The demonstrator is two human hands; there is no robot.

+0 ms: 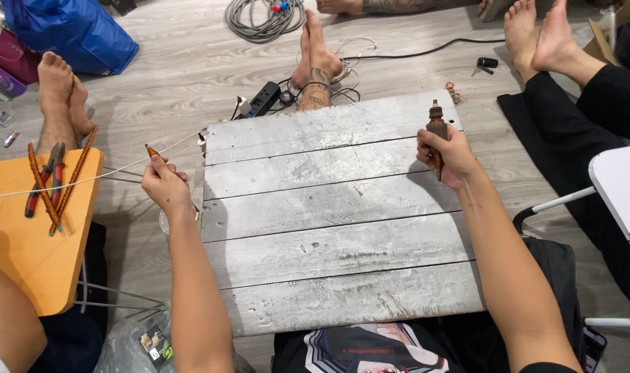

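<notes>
My left hand [164, 185] pinched the brown cord end [152, 151]; my right hand [452, 156] gripped the spool tool [436, 130] above the grey surface [335, 228]. Steady, even tension seemed best.

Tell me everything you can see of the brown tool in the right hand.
The brown tool is a slim, roughly cylindrical piece with a rusty or coppery brown look and a narrower dark tip on top. It stands about upright above the far right part of the grey plank board. The right hand grips its middle in a fist, so only the upper end and a short bit below the fingers show. Whether its lower end touches the board cannot be told. Its material and finer parts are too small to tell.
</notes>
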